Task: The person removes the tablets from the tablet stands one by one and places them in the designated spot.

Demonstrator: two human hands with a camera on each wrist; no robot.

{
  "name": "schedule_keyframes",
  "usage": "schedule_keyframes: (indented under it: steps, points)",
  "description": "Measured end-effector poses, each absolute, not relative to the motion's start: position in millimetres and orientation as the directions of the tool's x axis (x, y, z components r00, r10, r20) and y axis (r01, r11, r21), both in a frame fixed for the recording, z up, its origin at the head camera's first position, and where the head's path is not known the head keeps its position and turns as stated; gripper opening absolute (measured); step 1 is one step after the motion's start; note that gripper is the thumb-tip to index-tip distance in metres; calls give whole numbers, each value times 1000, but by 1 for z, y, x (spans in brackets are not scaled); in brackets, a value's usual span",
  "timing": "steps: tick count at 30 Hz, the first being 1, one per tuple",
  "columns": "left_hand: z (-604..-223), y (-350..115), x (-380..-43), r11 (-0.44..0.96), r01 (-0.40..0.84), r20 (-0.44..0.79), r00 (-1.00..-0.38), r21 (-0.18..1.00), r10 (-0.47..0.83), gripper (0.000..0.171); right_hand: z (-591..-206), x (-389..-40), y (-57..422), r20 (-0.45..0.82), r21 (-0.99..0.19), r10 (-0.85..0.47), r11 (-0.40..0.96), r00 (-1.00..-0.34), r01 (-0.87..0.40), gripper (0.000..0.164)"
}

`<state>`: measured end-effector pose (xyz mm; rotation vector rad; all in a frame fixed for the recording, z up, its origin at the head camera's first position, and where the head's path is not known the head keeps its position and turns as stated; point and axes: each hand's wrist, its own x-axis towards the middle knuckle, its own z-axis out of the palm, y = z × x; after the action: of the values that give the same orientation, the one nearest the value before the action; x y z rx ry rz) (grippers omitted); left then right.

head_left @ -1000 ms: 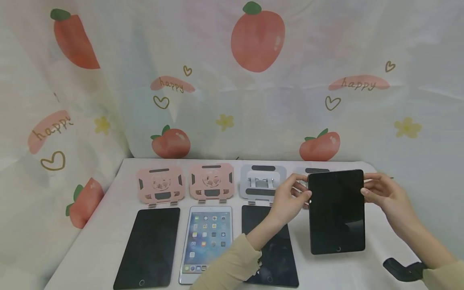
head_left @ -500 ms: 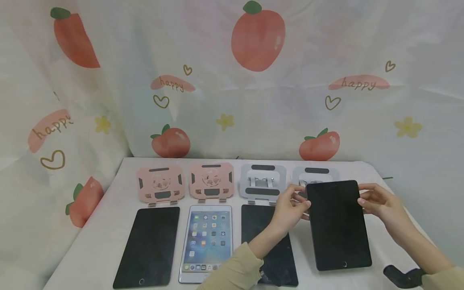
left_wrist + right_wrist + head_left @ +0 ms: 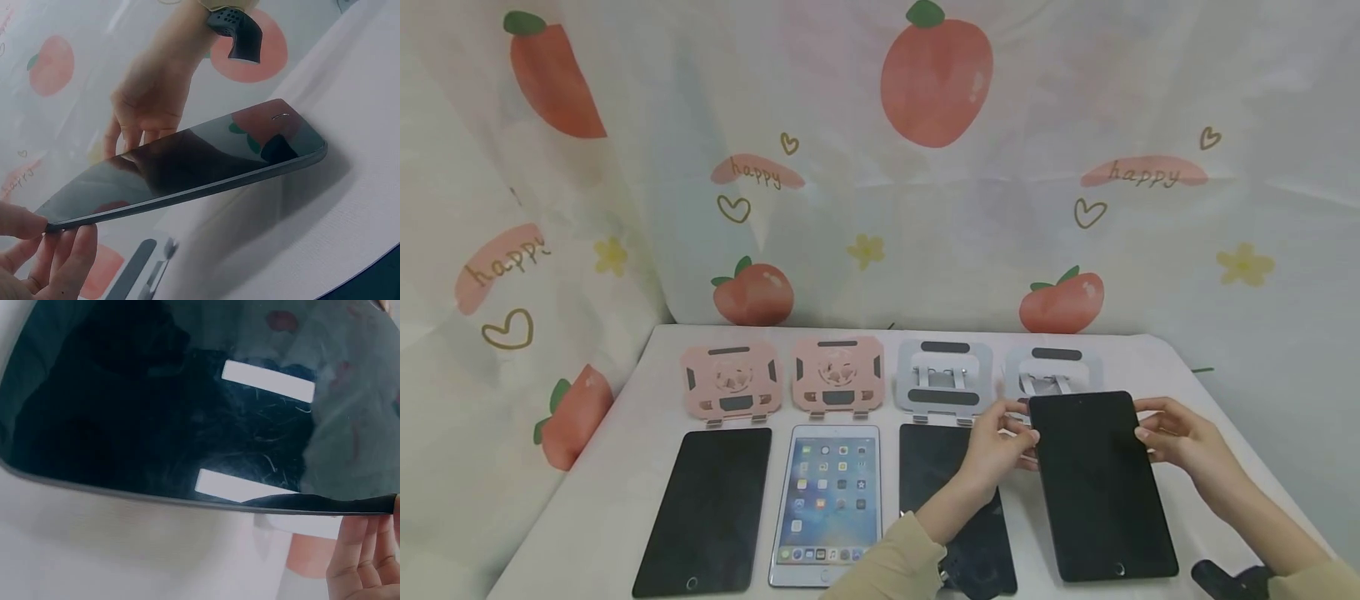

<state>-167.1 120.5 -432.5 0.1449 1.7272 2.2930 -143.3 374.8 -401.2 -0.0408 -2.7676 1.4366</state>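
Between both hands is a black tablet (image 3: 1101,492), held by its upper side edges with the screen facing up. My left hand (image 3: 992,450) pinches its left edge, thumb on top and fingers underneath. At the right edge my right hand (image 3: 1183,437) pinches it in the same way. In the left wrist view the tablet (image 3: 206,162) slopes over the white cloth with a shadow below; whether its home-button end touches the cloth I cannot tell. Behind it stands a blue-grey folding stand (image 3: 1063,367), partly hidden by the tablet's top.
Two pink stands (image 3: 732,383) and another blue-grey stand (image 3: 943,379) line the back of the white table (image 3: 587,500). Before them lie a black tablet (image 3: 711,508), a white tablet (image 3: 831,500) with its screen lit, and another black tablet (image 3: 985,542), partly covered by my left arm.
Both hands have lowered the tablet toward the front of the table, and its bottom end has swung slightly right. More of the rightmost blue-grey stand shows. The other tablets have stayed put.
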Motion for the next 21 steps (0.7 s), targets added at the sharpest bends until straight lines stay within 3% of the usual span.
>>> schedule_keyframes:
  steps: [10, 21]
  points:
    - [-444, 123, -166, -230, -173, -118, -965, 958, 234, 29, -412, -142, 375, -62, -801, 41, 594, -997, 74, 25]
    - [-451, 128, -164, -190, -219, -177, -960, 957, 217, 28, -423, -144, 380, -177, -791, 41, 589, -983, 166, 36]
